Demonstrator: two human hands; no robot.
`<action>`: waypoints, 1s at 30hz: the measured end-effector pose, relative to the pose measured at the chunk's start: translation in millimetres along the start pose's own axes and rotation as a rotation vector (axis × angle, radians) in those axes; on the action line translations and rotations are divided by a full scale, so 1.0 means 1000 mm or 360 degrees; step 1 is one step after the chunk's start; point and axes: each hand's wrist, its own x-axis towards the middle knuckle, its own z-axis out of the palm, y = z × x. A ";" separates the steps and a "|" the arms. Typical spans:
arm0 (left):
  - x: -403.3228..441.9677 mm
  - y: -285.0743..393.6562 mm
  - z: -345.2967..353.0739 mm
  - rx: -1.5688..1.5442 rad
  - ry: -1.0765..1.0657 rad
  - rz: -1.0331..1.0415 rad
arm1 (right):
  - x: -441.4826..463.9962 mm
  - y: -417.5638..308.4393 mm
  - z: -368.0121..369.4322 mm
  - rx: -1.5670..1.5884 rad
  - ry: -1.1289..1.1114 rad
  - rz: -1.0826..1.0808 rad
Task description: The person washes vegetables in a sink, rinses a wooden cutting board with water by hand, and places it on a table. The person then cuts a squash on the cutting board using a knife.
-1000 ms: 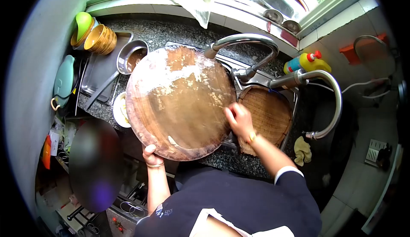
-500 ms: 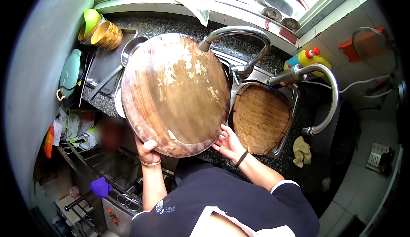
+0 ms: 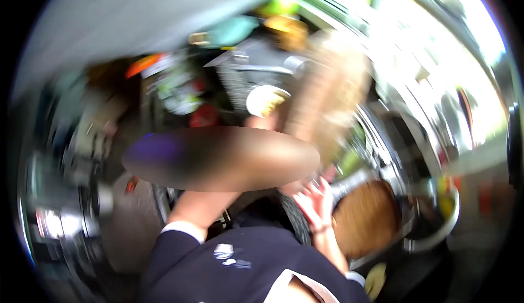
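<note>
The round wooden board (image 3: 327, 84) now stands steeply tilted, its face turned nearly edge-on and smeared by motion. My left hand (image 3: 262, 122) is by its lower left side. A blurred oval patch covers most of that hand and wrist, so its fingers cannot be made out. My right hand (image 3: 315, 202) is below the board's lower end with fingers apart; blur hides whether they touch it. Close to its right lies the woven bamboo tray (image 3: 365, 218), over the sink area. A white bowl (image 3: 251, 104) with something yellowish in it sits left of the board.
Behind the board are the yellow-brown bowls (image 3: 289, 33), a green bowl (image 3: 283, 4) and a teal item (image 3: 232, 31). A curved faucet (image 3: 450, 215) arches at the right. Bags (image 3: 177, 95) and a red object (image 3: 203, 116) lie at the left. A window runs along the upper right.
The view has swung toward the left. The board has gone from facing me over the sink to a steep tilt, revealing the white bowl and green items. My right hand's fingers have spread.
</note>
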 end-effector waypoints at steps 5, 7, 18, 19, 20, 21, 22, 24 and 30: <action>-0.001 -0.022 0.008 0.0137 0.0128 0.0264 | 0.001 -0.010 -0.018 -0.0031 -0.0489 0.0068; -0.009 -0.022 -0.002 0.0100 0.0236 0.0221 | 0.003 0.006 -0.009 0.0201 -0.0322 -0.0058; -0.051 -0.025 -0.018 -0.0339 0.0252 0.0282 | -0.003 0.059 0.004 -0.0575 -0.0054 -0.0476; -0.056 -0.044 -0.016 -0.0352 0.0421 0.0140 | -0.007 0.063 0.003 -0.0619 -0.0045 -0.0508; -0.065 -0.049 -0.025 -0.0364 0.0444 0.0161 | -0.011 0.067 0.003 -0.0673 -0.0032 -0.0534; -0.075 -0.056 -0.031 -0.0453 0.0527 0.0125 | -0.016 0.071 0.002 -0.0727 -0.0022 -0.0559; -0.086 -0.065 -0.038 -0.0537 0.0608 0.0086 | -0.019 0.075 0.002 -0.0778 -0.0010 -0.0583; -0.106 -0.086 -0.054 -0.0819 0.0775 -0.0008 | -0.027 0.083 0.003 -0.0864 0.0002 -0.0622; -0.236 -0.090 -0.129 -0.1384 0.1236 -0.0065 | -0.041 0.110 0.006 -0.1116 -0.0037 -0.0617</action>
